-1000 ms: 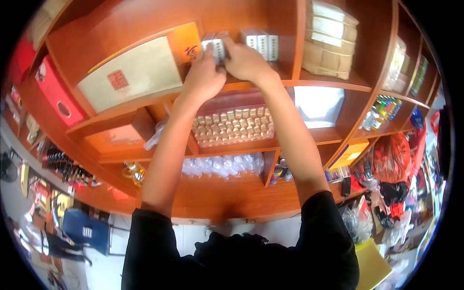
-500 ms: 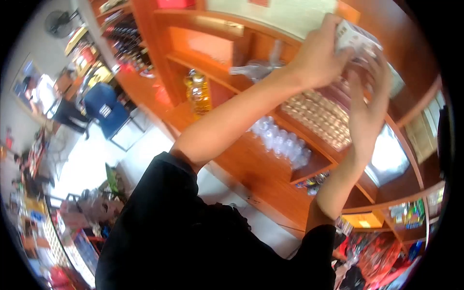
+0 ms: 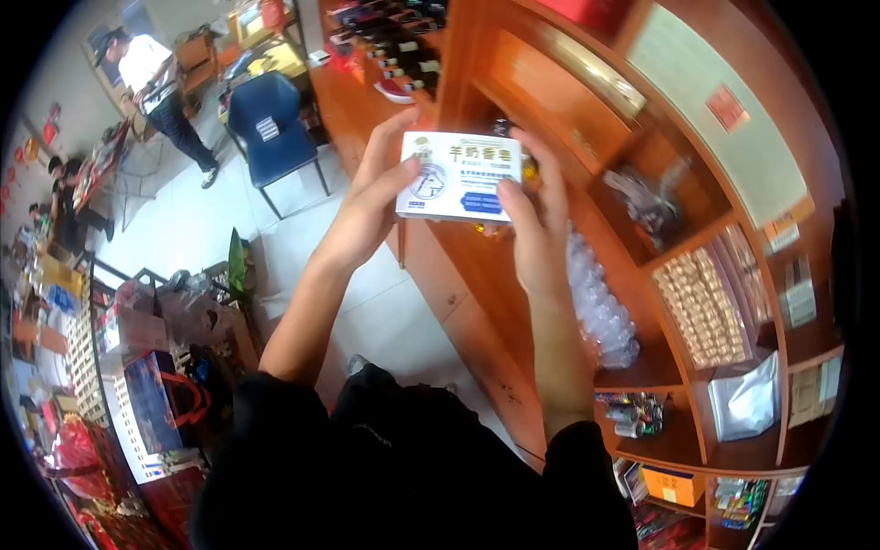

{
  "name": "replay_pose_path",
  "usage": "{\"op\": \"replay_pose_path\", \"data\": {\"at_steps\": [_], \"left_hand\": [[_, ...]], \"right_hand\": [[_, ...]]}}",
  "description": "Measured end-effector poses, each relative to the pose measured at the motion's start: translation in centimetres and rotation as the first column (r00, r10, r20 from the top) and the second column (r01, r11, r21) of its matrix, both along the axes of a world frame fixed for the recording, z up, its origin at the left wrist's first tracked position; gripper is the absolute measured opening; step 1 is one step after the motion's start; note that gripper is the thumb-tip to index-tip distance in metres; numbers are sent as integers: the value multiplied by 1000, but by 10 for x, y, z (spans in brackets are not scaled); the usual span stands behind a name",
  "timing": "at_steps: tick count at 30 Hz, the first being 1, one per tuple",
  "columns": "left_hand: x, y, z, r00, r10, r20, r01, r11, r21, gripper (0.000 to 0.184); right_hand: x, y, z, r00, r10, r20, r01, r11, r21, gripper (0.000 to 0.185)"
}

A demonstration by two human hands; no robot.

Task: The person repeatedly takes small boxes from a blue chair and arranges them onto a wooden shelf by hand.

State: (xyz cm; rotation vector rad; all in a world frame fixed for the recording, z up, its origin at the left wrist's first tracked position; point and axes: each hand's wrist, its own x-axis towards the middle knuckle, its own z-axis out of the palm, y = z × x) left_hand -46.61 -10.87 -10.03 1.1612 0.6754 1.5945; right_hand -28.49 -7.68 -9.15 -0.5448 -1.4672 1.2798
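A white soap box (image 3: 458, 176) with gold Chinese lettering, a round animal drawing and a blue label is held up in front of me, its printed face toward the camera. My left hand (image 3: 367, 202) grips its left end, thumb on the front. Closed on the right end is my right hand (image 3: 536, 215), its thumb pressed near the blue label. The fingers behind the box are partly hidden. Behind the right forearm, a row of clear plastic bottles (image 3: 598, 302) stands on the cabinet ledge.
On my right, wooden shelves (image 3: 683, 243) hold a pack of gold-wrapped pieces (image 3: 701, 307), a silver pouch (image 3: 744, 399) and small cans (image 3: 632, 414). A blue chair (image 3: 266, 115) stands ahead left, near a person in a white top (image 3: 147, 69). Bags and boxes (image 3: 156, 394) crowd the lower left.
Both hands have brought the soap box from the upper right shelf down and left, in front of me. The view has turned, and the box's printed face now shows.
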Motion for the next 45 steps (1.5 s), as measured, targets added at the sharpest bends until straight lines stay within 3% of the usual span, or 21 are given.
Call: {"op": "replay_pose_path", "data": {"at_steps": [3, 4, 6, 11, 13, 14, 15, 17, 18, 20, 23, 24, 26, 27, 29, 33, 35, 43, 45], "left_hand": [[-87, -23, -25, 998, 5, 55, -3, 1000, -24, 81], [-114, -30, -40, 995, 59, -79, -58, 998, 12, 83], [-160, -56, -55, 975, 116, -187, -107, 993, 55, 80], [-240, -114, -99, 916, 368, -162, -386, 918, -96, 85], [-263, -127, -125, 893, 449, 9, -438, 874, -209, 83], [-274, -133, -145, 836, 547, -44, -536, 798, -276, 69], [-282, -137, -158, 827, 560, -52, -549, 785, -286, 69], [-294, -144, -185, 696, 635, -334, -716, 585, -381, 51], [-301, -145, -208, 685, 645, -338, -726, 569, -386, 51], [-313, -150, -250, 466, 627, -624, -876, 426, -226, 36], [-321, -155, -260, 577, 496, -649, -809, 459, -368, 35], [-323, -155, -260, 566, 495, -659, -817, 443, -369, 35], [-325, -148, -257, 778, 496, -387, -626, 552, -551, 36], [-327, -144, -255, 771, 497, -399, -634, 536, -557, 36], [-332, -129, -249, 781, 603, -162, -558, 559, -613, 39], [-344, -72, -228, 742, 603, -291, -646, 529, -550, 44], [-352, -35, -225, 694, 650, -309, -698, 502, -512, 44], [-358, 112, -241, 740, 564, -368, -663, 514, -544, 49], [-352, 137, -243, 743, 516, -425, -664, 490, -565, 50]], "right_hand": [[-88, 12, -22, 975, 168, -144, -197, 956, -219, 42], [-116, 13, -29, 973, 197, -119, -219, 951, -219, 42], [-170, 10, -46, 946, 293, -138, -324, 878, -353, 43], [-285, -18, -90, 879, 464, -113, -465, 776, -427, 53], [-312, -21, -120, 822, 569, 0, -521, 752, -404, 56], [-324, -27, -132, 849, 516, 115, -459, 827, -324, 58], [-335, -36, -141, 871, 475, 128, -424, 857, -294, 61], [-349, -36, -174, 839, 441, 320, -423, 897, -129, 66], [-355, -36, -182, 830, 458, 317, -438, 889, -136, 66], [-365, -38, -195, 787, 449, 423, -467, 882, -68, 57], [-379, -20, -223, 719, 456, 525, -548, 836, 25, 44], [-383, -18, -227, 723, 485, 492, -535, 844, -45, 33], [-394, -7, -231, 716, 530, 454, -582, 812, -30, 35], [-397, 2, -233, 710, 559, 428, -615, 788, -8, 37], [-409, 27, -252, 718, 572, 398, -639, 768, 49, 41], [-425, 73, -253, 767, 532, 359, -587, 807, 60, 46], [-430, 100, -246, 816, 338, 468, -463, 868, 180, 49], [-423, 222, -270, 886, 169, 433, -286, 932, 223, 60], [-418, 244, -281, 900, 249, 358, -280, 959, 36, 61]]}}
